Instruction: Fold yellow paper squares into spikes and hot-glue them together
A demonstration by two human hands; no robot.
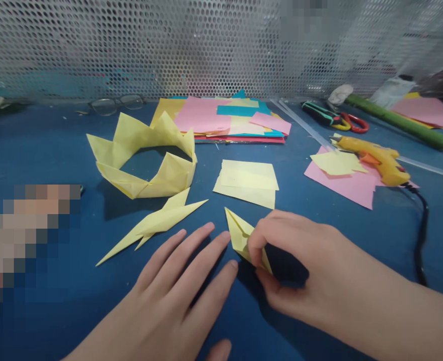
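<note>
My right hand pinches a small folded piece of yellow paper between thumb and fingers, and its pointed end sticks out to the upper left. Beside it my left hand is spread with the palm down, its fingertips close to the paper's left edge. Whether they touch it I cannot tell. Beyond the left fingers lie folded yellow paper spikes. Behind them stands a pointed yellow paper ring, like a crown. Two pale yellow paper rectangles overlap in the middle of the table.
A yellow glue gun with a black cord rests on pink paper at right. Farther back are stacked coloured sheets, scissors, a green stick and eyeglasses. A perforated metal panel closes off the back.
</note>
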